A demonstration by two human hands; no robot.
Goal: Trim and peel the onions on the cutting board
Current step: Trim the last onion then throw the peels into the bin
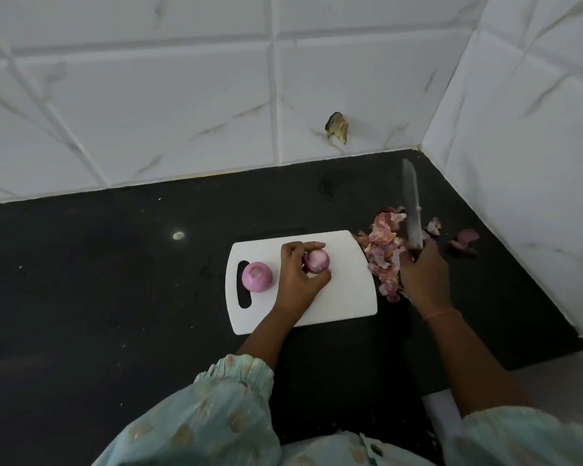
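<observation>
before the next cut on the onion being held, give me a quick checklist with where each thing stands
1. Left hand grips the held onion on the cutting board: ok.
2. Right hand holds the knife: ok.
3. Blade over the onion: not ok, it points up, off the board.
4. Peel pile off the cutting area: ok.
5. Second onion apart from the held one: ok.
6. Held onion fully peeled: cannot tell.

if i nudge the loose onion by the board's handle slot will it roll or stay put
The peeled onion is round and sits with a trimmed end facing up, so it probably rests on its other cut end and resists a light nudge. A harder push would likely roll it across the smooth cutting board. Its bare, glossy surface may be slippery.
</observation>
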